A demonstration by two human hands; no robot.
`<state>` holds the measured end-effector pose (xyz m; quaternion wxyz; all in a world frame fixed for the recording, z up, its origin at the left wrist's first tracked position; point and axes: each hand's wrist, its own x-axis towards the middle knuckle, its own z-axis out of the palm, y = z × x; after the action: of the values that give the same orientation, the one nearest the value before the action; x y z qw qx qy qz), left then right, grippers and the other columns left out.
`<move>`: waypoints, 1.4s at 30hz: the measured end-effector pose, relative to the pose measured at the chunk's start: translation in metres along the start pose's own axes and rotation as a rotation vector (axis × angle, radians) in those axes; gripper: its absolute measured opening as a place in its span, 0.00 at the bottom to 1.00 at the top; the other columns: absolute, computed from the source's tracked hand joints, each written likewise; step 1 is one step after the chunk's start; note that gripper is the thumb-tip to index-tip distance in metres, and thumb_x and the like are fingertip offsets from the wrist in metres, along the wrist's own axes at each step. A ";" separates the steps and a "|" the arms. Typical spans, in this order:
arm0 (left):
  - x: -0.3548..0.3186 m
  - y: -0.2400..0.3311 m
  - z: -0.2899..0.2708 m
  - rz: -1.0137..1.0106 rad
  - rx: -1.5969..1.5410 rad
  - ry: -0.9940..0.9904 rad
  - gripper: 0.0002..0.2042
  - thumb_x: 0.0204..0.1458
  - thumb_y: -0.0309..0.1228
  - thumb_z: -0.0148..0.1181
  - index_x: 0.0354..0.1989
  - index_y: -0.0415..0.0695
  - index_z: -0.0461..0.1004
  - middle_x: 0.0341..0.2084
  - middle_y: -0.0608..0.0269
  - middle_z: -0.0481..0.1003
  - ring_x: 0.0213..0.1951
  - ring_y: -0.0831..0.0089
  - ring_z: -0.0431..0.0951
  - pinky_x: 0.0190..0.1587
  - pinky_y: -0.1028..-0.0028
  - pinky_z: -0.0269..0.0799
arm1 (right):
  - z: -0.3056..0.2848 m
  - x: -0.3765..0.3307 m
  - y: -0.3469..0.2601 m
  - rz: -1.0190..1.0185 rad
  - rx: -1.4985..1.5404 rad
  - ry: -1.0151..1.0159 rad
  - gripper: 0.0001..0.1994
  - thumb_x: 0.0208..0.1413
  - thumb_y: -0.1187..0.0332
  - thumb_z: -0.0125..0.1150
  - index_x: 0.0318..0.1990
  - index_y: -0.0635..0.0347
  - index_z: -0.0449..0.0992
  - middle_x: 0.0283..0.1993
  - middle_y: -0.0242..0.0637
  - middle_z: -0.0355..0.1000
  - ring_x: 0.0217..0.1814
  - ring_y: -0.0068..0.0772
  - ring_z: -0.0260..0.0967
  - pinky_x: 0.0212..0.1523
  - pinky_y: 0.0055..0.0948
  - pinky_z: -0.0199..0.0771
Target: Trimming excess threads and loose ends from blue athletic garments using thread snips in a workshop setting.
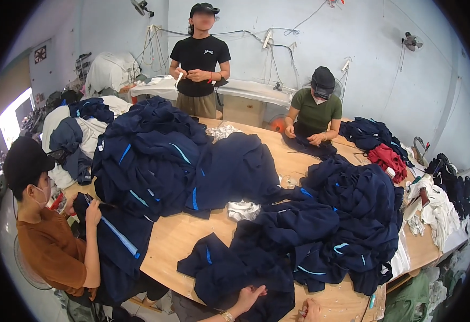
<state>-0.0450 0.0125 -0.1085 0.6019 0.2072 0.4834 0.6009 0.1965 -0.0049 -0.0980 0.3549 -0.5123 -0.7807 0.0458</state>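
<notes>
A dark navy garment with a light blue strip lies spread at the table's near edge. On its lower part is my left hand, wearing a wristwatch, its fingers drawn together on the cloth. To the right, my right hand is closed above the bare wood, cut off by the lower edge. A small greyish thing shows at its fingers, too small to name. Just beyond, a large pile of navy garments with light blue trims touches the one under my left hand.
Another navy heap fills the table's far left. White bundles lie mid-table. Red cloth and white cloth are at right. Co-workers handle garments at left and far right; one person stands behind.
</notes>
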 end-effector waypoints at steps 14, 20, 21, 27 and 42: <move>0.001 -0.001 0.007 0.110 -0.006 0.050 0.13 0.49 0.32 0.60 0.28 0.32 0.68 0.25 0.53 0.75 0.28 0.73 0.77 0.35 0.76 0.74 | -0.003 0.008 0.001 0.053 -0.018 -0.016 0.18 0.42 0.78 0.50 0.45 0.63 0.67 0.42 0.44 0.67 0.48 0.47 0.62 0.50 0.39 0.56; -0.001 0.002 0.008 0.139 0.008 0.082 0.13 0.50 0.32 0.59 0.27 0.32 0.69 0.24 0.54 0.75 0.28 0.72 0.77 0.35 0.76 0.75 | -0.005 0.005 0.002 0.083 0.043 -0.100 0.18 0.43 0.76 0.51 0.46 0.63 0.68 0.47 0.44 0.66 0.54 0.48 0.59 0.55 0.42 0.52; 0.001 0.000 0.007 0.150 0.029 0.080 0.13 0.50 0.32 0.59 0.25 0.33 0.68 0.24 0.54 0.75 0.28 0.72 0.77 0.34 0.76 0.75 | -0.005 0.005 0.002 0.086 0.040 -0.107 0.18 0.43 0.76 0.51 0.46 0.62 0.68 0.47 0.44 0.66 0.55 0.47 0.59 0.56 0.42 0.51; -0.002 0.002 0.009 0.196 0.092 0.120 0.14 0.51 0.33 0.59 0.23 0.33 0.68 0.23 0.55 0.74 0.27 0.73 0.77 0.34 0.76 0.75 | -0.007 0.005 0.000 0.096 0.054 -0.143 0.17 0.45 0.74 0.49 0.46 0.62 0.68 0.50 0.43 0.65 0.56 0.46 0.57 0.56 0.41 0.51; -0.020 0.022 0.027 0.291 0.271 0.185 0.17 0.50 0.40 0.58 0.25 0.33 0.74 0.23 0.60 0.75 0.27 0.80 0.74 0.29 0.80 0.70 | -0.004 0.099 -0.063 -0.338 0.387 -0.080 0.06 0.46 0.72 0.55 0.33 0.58 0.74 0.54 0.44 0.64 0.58 0.48 0.57 0.58 0.41 0.50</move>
<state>-0.0304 0.0069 -0.0721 0.4285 0.2976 0.5780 0.6275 0.1285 0.0467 -0.0178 0.4177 -0.2948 -0.8454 0.1544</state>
